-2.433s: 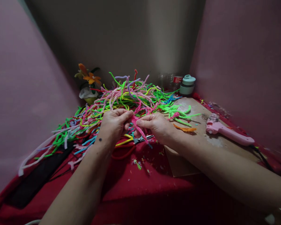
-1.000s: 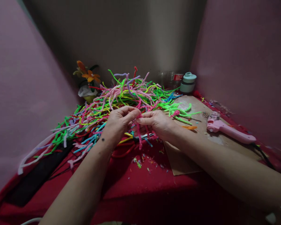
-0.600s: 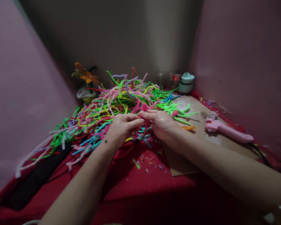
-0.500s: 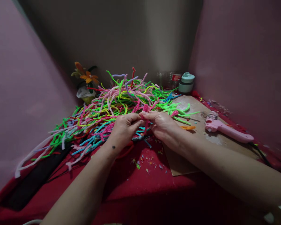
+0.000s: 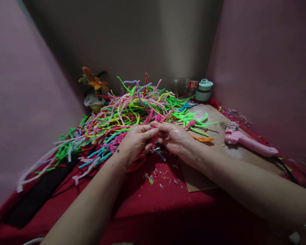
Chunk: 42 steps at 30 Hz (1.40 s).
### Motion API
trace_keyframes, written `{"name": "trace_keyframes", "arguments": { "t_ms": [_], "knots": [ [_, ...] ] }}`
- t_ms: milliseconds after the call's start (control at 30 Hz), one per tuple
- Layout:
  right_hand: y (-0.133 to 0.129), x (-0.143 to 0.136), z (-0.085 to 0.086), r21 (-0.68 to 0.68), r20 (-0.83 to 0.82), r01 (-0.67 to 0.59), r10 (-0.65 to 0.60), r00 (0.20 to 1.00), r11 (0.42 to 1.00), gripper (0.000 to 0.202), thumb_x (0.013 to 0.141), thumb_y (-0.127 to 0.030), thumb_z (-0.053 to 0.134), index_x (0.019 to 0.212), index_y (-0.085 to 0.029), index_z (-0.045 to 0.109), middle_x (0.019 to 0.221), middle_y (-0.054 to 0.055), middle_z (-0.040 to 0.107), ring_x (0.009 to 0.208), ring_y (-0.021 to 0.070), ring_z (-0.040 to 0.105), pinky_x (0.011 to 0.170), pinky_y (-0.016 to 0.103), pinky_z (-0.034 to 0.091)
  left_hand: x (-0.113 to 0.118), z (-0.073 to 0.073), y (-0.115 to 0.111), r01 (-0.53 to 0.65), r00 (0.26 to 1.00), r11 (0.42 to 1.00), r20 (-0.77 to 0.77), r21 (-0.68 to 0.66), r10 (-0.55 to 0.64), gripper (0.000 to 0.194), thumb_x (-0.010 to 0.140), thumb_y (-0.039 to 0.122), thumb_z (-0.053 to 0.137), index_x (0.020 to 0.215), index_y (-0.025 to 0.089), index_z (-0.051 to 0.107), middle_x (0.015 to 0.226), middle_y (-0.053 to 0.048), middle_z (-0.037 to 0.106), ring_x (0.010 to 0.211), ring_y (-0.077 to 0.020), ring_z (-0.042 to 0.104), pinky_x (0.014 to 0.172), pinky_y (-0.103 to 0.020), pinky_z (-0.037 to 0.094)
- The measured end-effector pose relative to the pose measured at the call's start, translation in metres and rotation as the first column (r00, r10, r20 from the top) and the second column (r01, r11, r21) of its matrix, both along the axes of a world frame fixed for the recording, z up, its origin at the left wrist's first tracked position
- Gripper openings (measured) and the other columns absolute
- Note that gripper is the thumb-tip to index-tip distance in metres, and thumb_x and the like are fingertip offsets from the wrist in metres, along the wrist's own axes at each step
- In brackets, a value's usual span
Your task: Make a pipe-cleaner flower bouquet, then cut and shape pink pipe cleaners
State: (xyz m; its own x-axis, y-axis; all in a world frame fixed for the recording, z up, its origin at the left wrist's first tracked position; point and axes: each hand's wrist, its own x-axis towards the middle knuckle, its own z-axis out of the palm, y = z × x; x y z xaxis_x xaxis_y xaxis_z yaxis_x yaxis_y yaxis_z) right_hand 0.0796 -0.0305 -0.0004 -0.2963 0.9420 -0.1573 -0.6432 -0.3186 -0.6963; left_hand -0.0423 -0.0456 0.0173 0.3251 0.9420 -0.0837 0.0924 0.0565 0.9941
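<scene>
Between my fingertips is a bright pink pipe cleaner (image 5: 158, 118), bent into a small bunched shape at its top, with an end hanging below the fingers. My left hand (image 5: 139, 139) pinches it between thumb and fingers from the left. From the right, my right hand (image 5: 172, 135) grips the same piece, its fingers closed and the thumb near the bunched part. Both hands meet in front of a large heap of fuzzy pipe cleaners (image 5: 122, 110) in pink, green, yellow, blue and white. The fingers partly hide the held piece.
A pink glue gun (image 5: 250, 141) lies on a brown board (image 5: 199, 177) at the right. Behind stand a mint-coloured bottle (image 5: 204, 91) and an orange flower (image 5: 97, 83) in a pot. Small fuzzy scraps (image 5: 165, 178) dot the red cloth (image 5: 148, 204). A long black object (image 5: 38, 194) lies at the left.
My left hand has turned slightly, its thumb now lying higher against the pink pipe cleaner. The hanging end has shifted a little to the left. My right hand keeps its grip.
</scene>
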Motion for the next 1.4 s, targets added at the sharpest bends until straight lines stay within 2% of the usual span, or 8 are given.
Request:
{"name": "trace_keyframes", "arguments": {
  "t_ms": [100,300,500,667,833,1033,1267,1400],
  "knots": [
    [0.0001,0.0037,0.0026,0.042,0.05,-0.029,0.027,0.998,0.999,0.004,0.07,-0.015,0.061,0.066,-0.015,0.061,0.053,-0.002,0.054,0.043,0.008,0.044,0.042,0.023,0.035,-0.0018,0.0001,0.0026,0.014,1.0,0.999,-0.012,0.032,-0.014,0.028,0.07,0.038,0.066,0.059,0.014,0.057,0.041,0.004,0.047,0.032,-0.0035,0.031,0.034,-0.018,0.017],
    [0.0026,0.0103,0.0076,0.196,0.086,0.067,-0.085,0.993,0.978,0.007,0.068,-0.017,0.064,0.061,-0.015,0.061,0.06,0.0,0.061,0.056,0.0104,0.053,0.06,0.026,0.044,-0.0033,0.0051,0.0028,0.014,0.997,1.0,-0.079,0.019,-0.013,0.03,0.071,0.038,0.064,0.056,0.014,0.054,0.042,0.004,0.047,0.031,-0.0032,0.027,0.034,-0.02,0.014],
    [0.0055,0.0096,0.0077,0.056,0.091,0.114,-0.119,0.989,0.992,0.013,0.071,-0.013,0.06,0.057,-0.014,0.061,0.06,0.001,0.063,0.058,0.0103,0.055,0.062,0.026,0.044,0.0014,0.0033,0.0008,-0.034,0.979,0.981,-0.19,0.192,0.072,0.029,0.072,0.032,0.061,0.053,0.014,0.049,0.044,0.005,0.04,0.039,-0.0037,0.03,0.039,-0.018,0.019],
    [0.0085,0.0089,0.0039,0.066,0.088,0.148,-0.153,0.984,0.987,0.011,0.068,-0.014,0.064,0.058,-0.015,0.06,0.058,-0.001,0.061,0.055,0.0096,0.053,0.061,0.026,0.044,0.0039,-0.0003,0.0008,-0.046,0.975,0.956,-0.194,0.29,0.106,0.023,0.075,0.032,0.057,0.06,0.014,0.053,0.047,0.005,0.044,0.042,-0.005,0.034,0.042,-0.019,0.025],
    [0.0077,0.0083,0.0033,0.136,0.083,0.155,-0.167,0.982,0.978,0.015,0.068,-0.013,0.063,0.055,-0.014,0.058,0.05,-0.003,0.055,0.047,0.0077,0.048,0.056,0.025,0.042,0.0024,0.0018,0.0,-0.07,0.979,0.974,-0.171,0.216,0.108,0.023,0.074,0.032,0.059,0.061,0.014,0.053,0.042,0.006,0.043,0.037,-0.0036,0.03,0.038,-0.018,0.021],
    [0.0068,0.0089,0.0028,0.23,0.092,0.102,-0.126,0.988,0.968,0.008,0.063,-0.014,0.069,0.061,-0.014,0.061,0.053,-0.002,0.058,0.048,0.0093,0.053,0.053,0.025,0.043,-0.0034,0.0008,0.003,-0.034,0.988,0.992,-0.144,0.125,0.052,0.028,0.073,0.036,0.062,0.058,0.014,0.052,0.042,0.006,0.047,0.034,-0.0028,0.03,0.036,-0.018,0.017],
    [0.0067,0.0099,0.0045,0.227,0.167,0.099,-0.139,0.976,0.969,0.007,0.062,-0.012,0.068,0.059,-0.013,0.061,0.049,-0.002,0.057,0.044,0.0084,0.051,0.047,0.023,0.04,-0.0018,0.0018,0.002,-0.04,0.978,0.981,-0.194,0.191,0.078,0.031,0.074,0.035,0.06,0.055,0.013,0.051,0.04,0.006,0.044,0.035,-0.0024,0.03,0.036,-0.017,0.018],
    [0.0064,0.0107,0.0045,0.308,0.203,0.065,-0.132,0.97,0.949,0.008,0.062,-0.015,0.069,0.06,-0.012,0.062,0.051,-0.001,0.058,0.045,0.0079,0.051,0.048,0.023,0.04,-0.0021,0.0036,0.001,-0.02,0.974,0.986,-0.219,0.168,0.057,0.031,0.073,0.037,0.062,0.056,0.013,0.052,0.04,0.006,0.044,0.034,-0.0026,0.029,0.035,-0.018,0.017]
  ]
}}
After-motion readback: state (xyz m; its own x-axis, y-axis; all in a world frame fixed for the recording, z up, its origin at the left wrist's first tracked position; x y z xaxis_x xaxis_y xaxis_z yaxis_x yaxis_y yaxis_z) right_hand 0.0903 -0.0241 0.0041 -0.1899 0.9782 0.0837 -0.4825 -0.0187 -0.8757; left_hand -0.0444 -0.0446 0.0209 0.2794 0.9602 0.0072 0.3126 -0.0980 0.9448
